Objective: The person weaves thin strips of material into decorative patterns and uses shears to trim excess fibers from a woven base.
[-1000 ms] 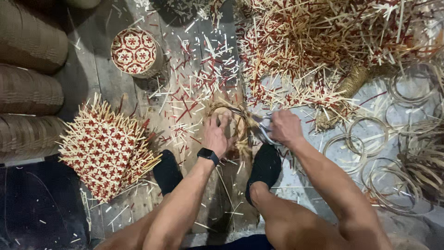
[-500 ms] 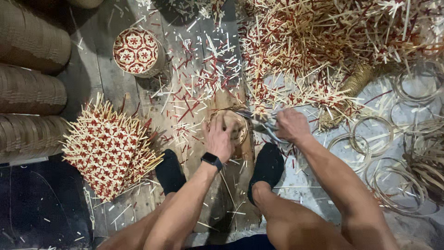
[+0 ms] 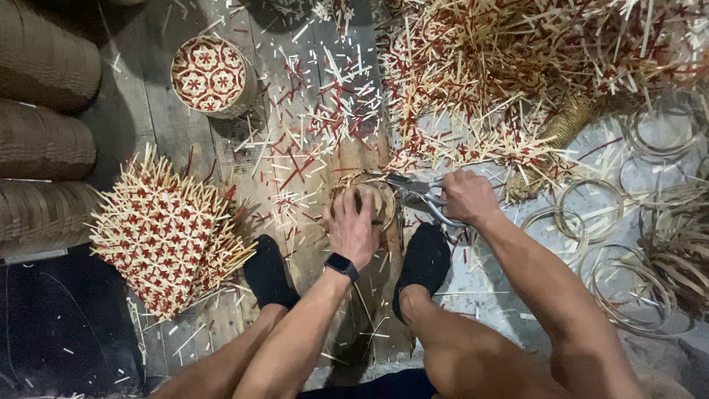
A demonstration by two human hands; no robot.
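Scissors (image 3: 421,193) gripped in right hand (image 3: 467,196); left hand (image 3: 353,227) clasps small round woven basket (image 3: 377,198).

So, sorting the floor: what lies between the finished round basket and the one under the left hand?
Head view: loose cut strips scattered on bare wooden planks.

Warm, dim light, brightest across the upper right of the frame.
Lower left sinks into black shadow; slight softness and wide-angle stretch at the edges.
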